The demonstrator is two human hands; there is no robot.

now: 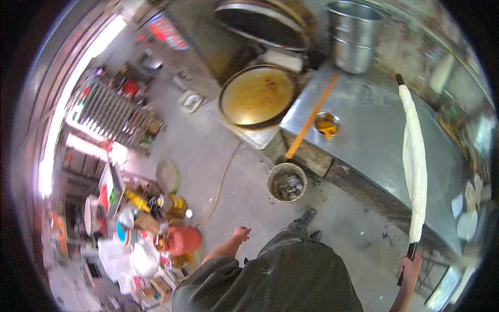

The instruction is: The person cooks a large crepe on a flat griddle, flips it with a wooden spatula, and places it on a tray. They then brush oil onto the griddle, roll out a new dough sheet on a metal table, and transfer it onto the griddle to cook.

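My right hand is closed around the lower end of a dark rod. Pale, doughy-looking material is wrapped lengthwise over most of the rod, with a loose fold along its left side. The rod's dark far tip sticks out above the metal worktop. My left hand hangs at my side over the floor, fingers loosely bent, with nothing visible in it. Ahead of me, a large round pan has a yellowish-brown surface; its hinged-looking lid is raised behind it.
A bucket with dark contents stands on the floor ahead. An orange-brown stick lies across the worktop edge beside a small metal bowl. Farther back is a tall steel pot. A red gas cylinder and a hose are at left.
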